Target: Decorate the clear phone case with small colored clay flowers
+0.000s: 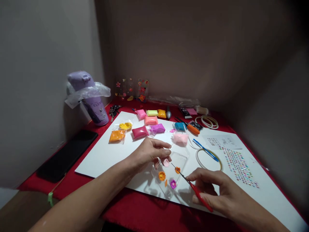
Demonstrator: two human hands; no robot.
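Red cloth under white card. I take the clear phone case (169, 175) as landmark. Nearest me, my right hand (217, 193) pinches a red-handled needle tool (193, 187), its long axis running up-left, tip just beside the orange flower (177, 169) on the case. Beyond, my left hand (149, 151) grips a pink petal (166, 162) at the case's far-left edge.

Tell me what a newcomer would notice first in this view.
The two hands at the centre: the right hand holds a red-handled tool, its tip over a clear phone case bearing small clay flowers, which the left hand steadies. Behind them, bright clay packets lie on the white sheet; a purple bottle stands far left.
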